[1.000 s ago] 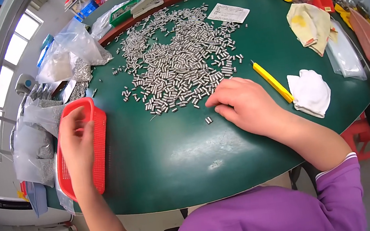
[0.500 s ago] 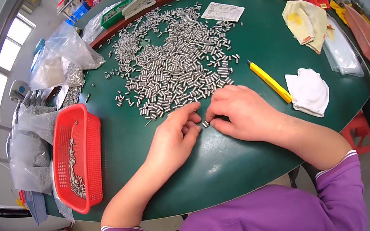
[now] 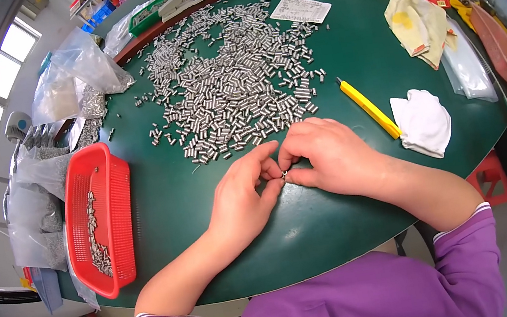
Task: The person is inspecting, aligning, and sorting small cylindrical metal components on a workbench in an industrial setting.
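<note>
At the near side of the heap, my two hands meet fingertip to fingertip just above the green tabletop. Between them a small shiny metal cylinder [image 3: 284, 173] shows its round end. My right hand [image 3: 329, 157] pinches it between thumb and forefinger. My left hand [image 3: 241, 186] is closed too, thumb and fingertips pressing at the same spot; its fingers partly cover the piece, so whether a second piece is there cannot be seen. Beyond my fingers spreads a wide heap of small metal cylinders [image 3: 236, 89], its nearest pieces close to my knuckles.
On the left stands a red plastic basket [image 3: 120, 224] with some metal pieces inside, beside clear bags of parts [image 3: 33, 218]. To the right lie a yellow cutter [image 3: 367, 107], a white cloth [image 3: 422, 123] and a cream glove [image 3: 418, 29]. A paper slip [image 3: 301, 9] lies behind the heap.
My left fingertips have come in to meet the right ones, closing the small gap between the hands. The metal cylinder now shows its round end. The whole view has shifted slightly.
</note>
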Tool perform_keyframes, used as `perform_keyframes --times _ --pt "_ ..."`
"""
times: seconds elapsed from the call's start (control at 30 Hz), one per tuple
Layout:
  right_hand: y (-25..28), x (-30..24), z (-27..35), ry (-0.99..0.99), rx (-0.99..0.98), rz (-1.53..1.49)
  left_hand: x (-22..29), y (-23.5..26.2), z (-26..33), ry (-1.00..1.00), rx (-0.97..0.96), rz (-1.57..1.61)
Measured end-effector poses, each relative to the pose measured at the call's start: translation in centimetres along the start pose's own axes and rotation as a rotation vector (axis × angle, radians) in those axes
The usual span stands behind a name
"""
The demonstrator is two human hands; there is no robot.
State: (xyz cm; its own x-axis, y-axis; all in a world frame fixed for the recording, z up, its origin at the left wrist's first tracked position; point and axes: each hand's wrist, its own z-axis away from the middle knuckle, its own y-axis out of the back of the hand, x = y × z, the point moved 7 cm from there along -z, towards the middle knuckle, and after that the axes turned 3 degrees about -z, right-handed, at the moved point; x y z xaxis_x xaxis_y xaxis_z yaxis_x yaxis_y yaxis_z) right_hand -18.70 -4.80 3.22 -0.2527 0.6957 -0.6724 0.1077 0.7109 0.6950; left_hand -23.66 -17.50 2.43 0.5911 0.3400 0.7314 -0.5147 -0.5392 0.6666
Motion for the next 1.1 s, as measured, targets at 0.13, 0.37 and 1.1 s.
perform_keyframes --times 0.13,0.37,1.1 --pt "0.0 0.0 0.1 -0.004 -0.005 -0.007 0.4 0.0 0.2 -0.045 -0.001 -0.010" --pt "0.3 0.1 0.2 0.004 -0.002 -0.022 0.0 0.1 0.1 0.001 -0.018 -0.010" --pt "1.1 -0.1 0.1 0.033 -0.011 0.014 0.7 0.4 0.5 -0.077 -0.075 -0.064"
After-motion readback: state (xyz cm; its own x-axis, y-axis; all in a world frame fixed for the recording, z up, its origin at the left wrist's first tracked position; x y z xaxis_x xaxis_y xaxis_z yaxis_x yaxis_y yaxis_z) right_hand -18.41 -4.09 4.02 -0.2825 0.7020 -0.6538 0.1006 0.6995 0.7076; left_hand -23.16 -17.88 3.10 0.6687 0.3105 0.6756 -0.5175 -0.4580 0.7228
